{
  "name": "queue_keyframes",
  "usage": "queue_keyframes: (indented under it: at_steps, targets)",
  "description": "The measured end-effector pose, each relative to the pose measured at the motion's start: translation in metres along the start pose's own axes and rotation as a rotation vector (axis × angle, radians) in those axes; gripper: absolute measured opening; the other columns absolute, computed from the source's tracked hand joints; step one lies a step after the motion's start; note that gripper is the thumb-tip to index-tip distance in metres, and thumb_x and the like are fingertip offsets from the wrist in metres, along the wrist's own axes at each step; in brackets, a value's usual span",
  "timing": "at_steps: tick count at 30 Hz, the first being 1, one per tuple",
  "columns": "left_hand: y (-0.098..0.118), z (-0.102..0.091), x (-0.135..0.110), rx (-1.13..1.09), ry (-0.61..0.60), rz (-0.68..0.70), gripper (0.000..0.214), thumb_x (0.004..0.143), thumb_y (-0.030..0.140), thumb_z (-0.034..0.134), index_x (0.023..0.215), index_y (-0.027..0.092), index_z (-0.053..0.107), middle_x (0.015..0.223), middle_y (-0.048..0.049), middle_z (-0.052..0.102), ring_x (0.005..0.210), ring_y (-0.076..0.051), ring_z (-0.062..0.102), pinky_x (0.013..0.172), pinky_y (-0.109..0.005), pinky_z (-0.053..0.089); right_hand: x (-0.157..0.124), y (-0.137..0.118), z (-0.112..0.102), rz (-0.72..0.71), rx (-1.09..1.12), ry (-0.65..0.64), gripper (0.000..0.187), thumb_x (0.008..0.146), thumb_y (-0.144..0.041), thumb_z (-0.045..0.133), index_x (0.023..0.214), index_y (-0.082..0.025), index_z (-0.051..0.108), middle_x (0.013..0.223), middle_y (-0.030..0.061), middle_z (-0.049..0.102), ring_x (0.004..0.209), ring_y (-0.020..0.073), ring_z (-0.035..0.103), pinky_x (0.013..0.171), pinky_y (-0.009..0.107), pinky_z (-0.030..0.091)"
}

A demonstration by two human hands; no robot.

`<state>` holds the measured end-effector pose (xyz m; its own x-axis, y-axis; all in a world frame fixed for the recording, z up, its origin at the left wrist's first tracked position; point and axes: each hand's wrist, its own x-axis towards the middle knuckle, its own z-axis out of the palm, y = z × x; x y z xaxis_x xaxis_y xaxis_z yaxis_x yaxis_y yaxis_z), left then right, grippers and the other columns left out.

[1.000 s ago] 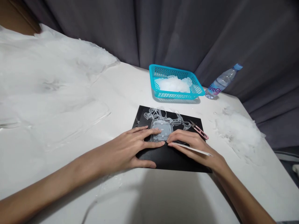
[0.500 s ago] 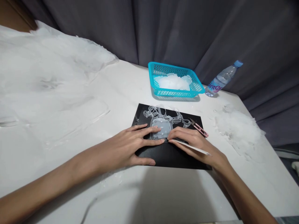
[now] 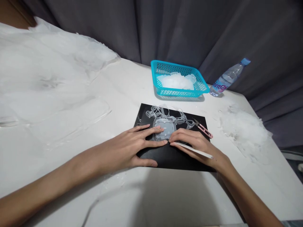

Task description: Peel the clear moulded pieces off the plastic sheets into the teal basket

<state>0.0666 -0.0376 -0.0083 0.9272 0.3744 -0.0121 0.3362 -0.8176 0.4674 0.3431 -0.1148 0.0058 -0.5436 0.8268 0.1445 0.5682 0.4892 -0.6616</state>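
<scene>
My left hand [image 3: 136,143] lies with its fingers spread, the fingertips resting on a translucent, rounded-square plastic piece [image 3: 169,127] and on the black mat [image 3: 163,160] under it. Pinched in my right hand [image 3: 194,143] is a slim white pen-like tool [image 3: 194,150]; its tip meets the lower right edge of the piece, close to my left index finger. The exact kind of tip is too small to make out. Curly clear plastic strips [image 3: 158,111] lie along the far side of the piece. Small pink-handled scissors [image 3: 204,128] rest at the mat's right edge.
Beyond the mat stands a turquoise basket [image 3: 180,93] with clear plastic pieces in it. A water bottle [image 3: 228,78] is to its right. A large heap of clear plastic sheets [image 3: 52,72] covers the left of the table, and a smaller scrap pile [image 3: 246,132] lies right.
The tool's tip has shifted very slightly left along the piece's lower edge. My left hand stays in place, and the view has tilted a little.
</scene>
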Motion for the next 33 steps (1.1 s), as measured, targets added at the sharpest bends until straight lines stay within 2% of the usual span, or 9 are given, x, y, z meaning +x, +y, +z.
queue_keyframes:
  at_steps: [7, 12, 15, 17, 21, 23, 27, 29, 33]
  targets:
    - [0.002, -0.001, -0.002, -0.007, -0.023, 0.005, 0.059, 0.101, 0.060, 0.057, 0.157, 0.044, 0.045, 0.172, -0.0025, 0.031, 0.154, -0.036, 0.039, 0.124, -0.054, 0.033, 0.002, 0.011, 0.020, -0.187, -0.383, 0.104, 0.026, 0.110, -0.020, 0.043, 0.109, -0.020, 0.069, 0.107, 0.0105, 0.074, 0.100, 0.0215, 0.071, 0.088, 0.036, 0.059]
    - [0.003, -0.006, -0.003, -0.065, 0.027, 0.016, 0.045, 0.106, 0.047, 0.053, 0.151, 0.038, 0.056, 0.167, -0.0049, 0.039, 0.150, -0.033, 0.043, 0.121, -0.048, 0.040, 0.000, 0.005, 0.029, -0.185, -0.612, 0.100, 0.027, 0.109, -0.018, 0.044, 0.126, -0.015, 0.065, 0.124, 0.0155, 0.071, 0.112, 0.0260, 0.069, 0.093, 0.039, 0.060]
    - [0.008, -0.008, -0.001, -0.088, 0.067, 0.003, 0.040, 0.106, 0.046, 0.055, 0.143, 0.037, 0.062, 0.155, -0.0074, 0.050, 0.139, -0.031, 0.052, 0.114, -0.046, 0.045, 0.002, 0.004, 0.033, -0.193, -0.662, 0.125, 0.029, 0.109, -0.020, 0.047, 0.131, -0.010, 0.062, 0.121, 0.0165, 0.072, 0.109, 0.0274, 0.070, 0.092, 0.040, 0.061]
    - [0.014, -0.005, 0.001, -0.126, 0.151, -0.098, 0.035, 0.106, 0.046, 0.054, 0.134, 0.031, 0.068, 0.134, -0.0088, 0.061, 0.122, -0.028, 0.061, 0.103, -0.042, 0.051, 0.005, 0.005, 0.036, -0.207, -0.675, 0.167, 0.027, 0.108, -0.020, 0.050, 0.130, -0.010, 0.063, 0.116, 0.0149, 0.073, 0.104, 0.0264, 0.070, 0.091, 0.039, 0.060]
    - [0.024, 0.005, 0.006, -0.391, 0.246, -0.505, 0.043, 0.102, 0.059, 0.054, 0.094, 0.019, 0.067, 0.075, 0.0001, 0.066, 0.065, -0.017, 0.063, 0.063, -0.028, 0.050, 0.011, 0.004, 0.038, -0.194, -0.661, 0.279, 0.024, 0.106, -0.018, 0.054, 0.126, -0.008, 0.065, 0.110, 0.0142, 0.074, 0.100, 0.0258, 0.070, 0.087, 0.038, 0.060]
    - [0.025, 0.010, 0.010, -0.599, 0.200, -0.599, 0.048, 0.100, 0.062, 0.054, 0.084, 0.018, 0.064, 0.068, 0.0010, 0.066, 0.054, -0.014, 0.061, 0.053, -0.026, 0.045, 0.013, 0.000, 0.040, -0.192, -0.627, 0.313, 0.024, 0.105, -0.017, 0.055, 0.125, -0.008, 0.065, 0.108, 0.0138, 0.074, 0.099, 0.0252, 0.069, 0.087, 0.037, 0.059]
    - [0.021, 0.015, 0.018, -0.968, 0.232, -0.574, 0.047, 0.096, 0.061, 0.059, 0.093, 0.016, 0.069, 0.094, -0.0073, 0.078, 0.067, -0.018, 0.073, 0.042, -0.021, 0.042, 0.014, -0.011, 0.049, -0.173, -0.545, 0.342, 0.023, 0.106, -0.016, 0.050, 0.123, -0.012, 0.065, 0.104, 0.0126, 0.073, 0.093, 0.0237, 0.069, 0.083, 0.036, 0.058]
    - [0.020, 0.016, 0.020, -1.036, 0.254, -0.533, 0.044, 0.095, 0.058, 0.062, 0.091, 0.015, 0.069, 0.094, -0.0093, 0.079, 0.075, -0.019, 0.076, 0.043, -0.019, 0.045, 0.016, -0.013, 0.051, -0.125, -0.434, 0.349, 0.024, 0.107, -0.016, 0.047, 0.121, -0.013, 0.066, 0.104, 0.0123, 0.073, 0.093, 0.0230, 0.069, 0.083, 0.035, 0.058]
    - [0.018, 0.019, 0.019, -1.051, 0.279, -0.562, 0.031, 0.092, 0.045, 0.067, 0.085, 0.015, 0.066, 0.080, -0.0092, 0.079, 0.072, -0.020, 0.077, 0.043, -0.017, 0.044, 0.023, 0.009, 0.022, 0.192, -0.105, 0.498, 0.023, 0.106, -0.021, 0.046, 0.105, -0.017, 0.069, 0.098, 0.0079, 0.073, 0.090, 0.0207, 0.070, 0.082, 0.034, 0.057]
